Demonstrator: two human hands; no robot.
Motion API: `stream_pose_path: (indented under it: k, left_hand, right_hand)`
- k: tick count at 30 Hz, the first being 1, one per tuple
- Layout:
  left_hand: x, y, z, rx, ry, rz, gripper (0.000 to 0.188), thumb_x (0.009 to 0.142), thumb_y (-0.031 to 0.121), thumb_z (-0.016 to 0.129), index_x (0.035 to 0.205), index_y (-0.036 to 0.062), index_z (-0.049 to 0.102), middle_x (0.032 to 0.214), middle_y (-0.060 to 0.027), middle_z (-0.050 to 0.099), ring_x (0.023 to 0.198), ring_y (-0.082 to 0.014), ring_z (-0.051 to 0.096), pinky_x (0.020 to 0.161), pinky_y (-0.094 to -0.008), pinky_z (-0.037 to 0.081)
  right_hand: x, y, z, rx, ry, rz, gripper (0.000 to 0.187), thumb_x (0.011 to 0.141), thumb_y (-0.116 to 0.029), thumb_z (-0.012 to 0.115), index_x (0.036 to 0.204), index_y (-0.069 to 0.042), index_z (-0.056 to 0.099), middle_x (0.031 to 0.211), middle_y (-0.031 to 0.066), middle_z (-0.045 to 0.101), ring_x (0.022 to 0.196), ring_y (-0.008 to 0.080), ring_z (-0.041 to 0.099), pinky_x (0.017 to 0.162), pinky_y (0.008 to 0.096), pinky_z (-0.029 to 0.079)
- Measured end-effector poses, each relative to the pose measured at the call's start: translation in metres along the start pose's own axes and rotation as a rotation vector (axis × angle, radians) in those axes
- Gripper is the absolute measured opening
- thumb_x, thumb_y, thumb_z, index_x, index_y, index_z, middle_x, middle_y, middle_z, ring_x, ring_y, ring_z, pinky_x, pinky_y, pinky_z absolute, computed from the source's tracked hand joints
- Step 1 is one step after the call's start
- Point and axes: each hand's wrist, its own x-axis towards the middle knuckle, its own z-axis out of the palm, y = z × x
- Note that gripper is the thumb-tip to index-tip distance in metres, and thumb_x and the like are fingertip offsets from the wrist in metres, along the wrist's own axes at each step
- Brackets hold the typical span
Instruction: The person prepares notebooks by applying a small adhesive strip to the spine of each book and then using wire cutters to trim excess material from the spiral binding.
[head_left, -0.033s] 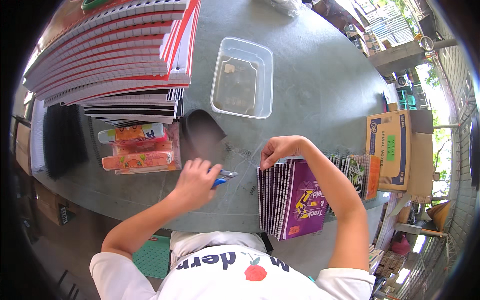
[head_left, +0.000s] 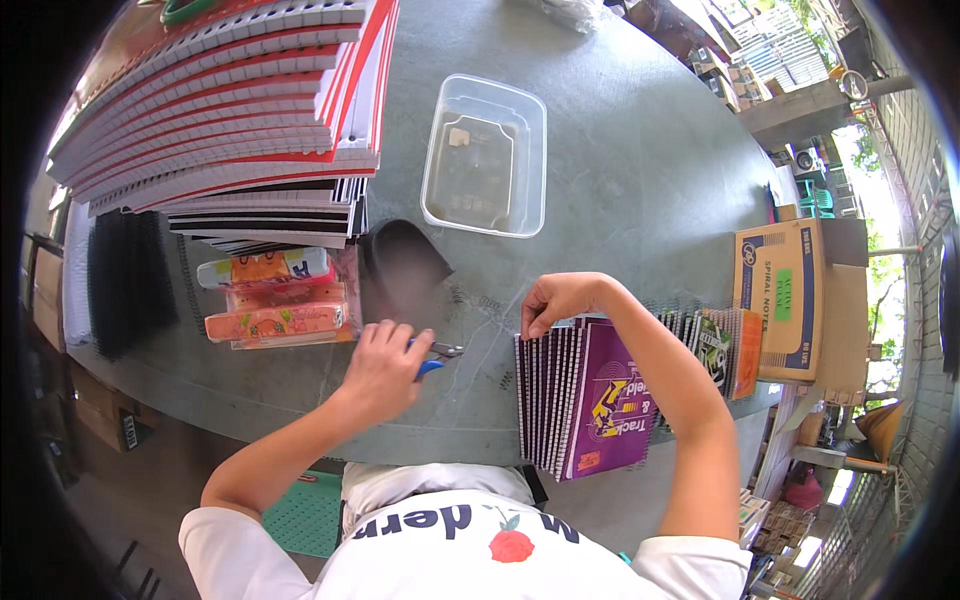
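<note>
Blue pliers sit gripped in left fingers; right fingers meet the notebooks, pinch unclear.

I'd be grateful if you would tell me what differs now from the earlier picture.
The left hand has shifted slightly to the left, carrying the blue-handled pliers with it. Nothing has visibly been picked up or let go. The right hand remains by the top edge of the spiral notebooks, and the clear plastic tub is unmoved.
</note>
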Motion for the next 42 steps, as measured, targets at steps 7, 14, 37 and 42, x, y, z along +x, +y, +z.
stream_pose_path:
  k: [7,14,37,42]
  left_hand:
    - [-0.002,0.018,0.029,0.168,0.168,0.214,0.041,0.073,0.025,0.066,0.109,0.0065,0.058,0.110,-0.0153,0.053,0.102,-0.0316,0.050,0.086,-0.0460,0.039]
    - [0.042,0.070,0.068,-0.033,0.023,0.363,0.030,0.071,0.013,0.058,0.099,0.0028,0.059,0.101,-0.0141,0.055,0.098,-0.0279,0.052,0.079,-0.0352,0.047]
    - [0.089,0.030,0.031,-0.264,0.096,0.189,0.021,0.076,0.007,0.063,0.097,0.0030,0.060,0.100,-0.0146,0.057,0.096,-0.0305,0.052,0.082,-0.0383,0.046]
    - [0.170,0.013,-0.046,-0.269,0.540,0.094,0.030,0.076,0.007,0.064,0.104,0.0007,0.059,0.106,-0.0208,0.058,0.099,-0.0364,0.055,0.082,-0.0399,0.047]
  right_hand:
    - [-0.006,-0.015,0.009,-0.234,0.062,-0.206,0.023,0.073,0.000,0.066,0.096,-0.001,0.066,0.092,0.0068,0.067,0.082,0.0139,0.061,0.076,0.0284,0.048]
    - [-0.008,0.004,0.007,-0.069,0.043,-0.168,0.022,0.076,-0.003,0.066,0.098,0.002,0.065,0.097,0.0065,0.066,0.090,0.0117,0.059,0.082,0.0248,0.045]
    - [-0.036,-0.066,-0.048,0.218,0.622,-0.562,0.023,0.080,-0.004,0.066,0.103,-0.002,0.064,0.097,0.0046,0.064,0.088,0.0108,0.059,0.079,0.0258,0.048]
    - [-0.021,-0.077,-0.059,0.222,0.788,-0.540,0.036,0.086,-0.015,0.063,0.120,-0.005,0.057,0.114,0.0050,0.059,0.101,0.0104,0.054,0.086,0.0247,0.045]
